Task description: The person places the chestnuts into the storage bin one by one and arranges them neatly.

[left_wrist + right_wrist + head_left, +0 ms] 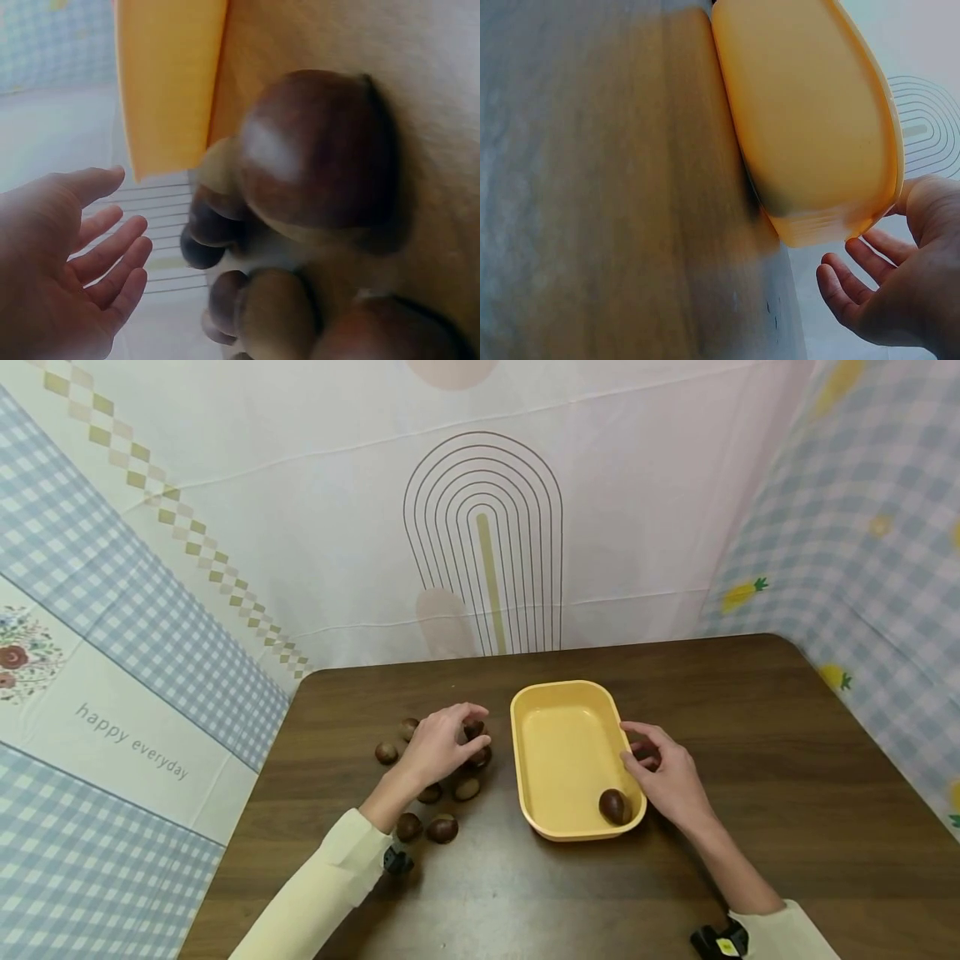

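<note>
My left hand (441, 745) hovers over a loose group of brown chestnuts (442, 828) on the table, left of a yellow tray (522, 777). In the left wrist view its fingers (120, 259) are spread and relaxed, holding nothing. Close to that camera looms one large chestnut (319, 150). Part of the group is hidden under the hand in the head view. A single chestnut (615, 807) lies inside the tray at its near right corner. My right hand (669, 774) touches the tray's right rim with thumb and index fingertip, the other fingers loosely bent beside the outer wall (810, 112).
The dark wooden table (495, 902) has its far edge along a white patterned cloth (337, 543). Blue checked cloth (885, 568) hangs at the right, and more hangs at the left. Dark wrist cameras (722, 941) sit by both sleeves.
</note>
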The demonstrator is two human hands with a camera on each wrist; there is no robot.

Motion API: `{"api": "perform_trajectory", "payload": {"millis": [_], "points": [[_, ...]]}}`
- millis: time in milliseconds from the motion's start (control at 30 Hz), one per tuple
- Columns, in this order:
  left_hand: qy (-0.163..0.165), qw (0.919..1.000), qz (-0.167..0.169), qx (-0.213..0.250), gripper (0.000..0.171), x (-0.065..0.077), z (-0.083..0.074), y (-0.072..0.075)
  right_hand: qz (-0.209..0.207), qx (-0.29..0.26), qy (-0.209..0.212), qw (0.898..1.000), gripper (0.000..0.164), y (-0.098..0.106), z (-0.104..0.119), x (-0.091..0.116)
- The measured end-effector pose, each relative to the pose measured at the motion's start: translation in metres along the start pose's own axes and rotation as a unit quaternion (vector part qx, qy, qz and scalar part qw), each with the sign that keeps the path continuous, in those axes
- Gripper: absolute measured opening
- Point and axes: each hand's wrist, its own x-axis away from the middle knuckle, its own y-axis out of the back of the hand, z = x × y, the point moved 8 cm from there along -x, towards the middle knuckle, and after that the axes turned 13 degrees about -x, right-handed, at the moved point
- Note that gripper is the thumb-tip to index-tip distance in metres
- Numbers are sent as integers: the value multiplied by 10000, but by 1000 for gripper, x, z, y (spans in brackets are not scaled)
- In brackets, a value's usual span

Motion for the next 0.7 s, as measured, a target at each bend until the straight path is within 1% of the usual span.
{"api": "perform_trajectory", "payload": {"millis": [67, 267, 367, 567, 700], "points": [[44, 10000, 32, -53, 39, 3, 3, -3, -15, 11, -14, 10000, 41, 0, 0, 0], [53, 9999, -23, -89, 38, 12, 10, -10, -24, 46, -27, 10000, 41, 0, -1, 0], [55, 9999, -26, -93, 37, 15, 12, -13, -24, 48, -30, 10000, 42, 0, -2, 0], [90, 9998, 68, -160, 36, 21, 15, -19, -31, 55, -59, 10000, 41, 0, -2, -1], [88, 9996, 50, -261, 36, 23, 16, -21, -25, -11, -83, 10000, 41, 0, -2, -1]]}}
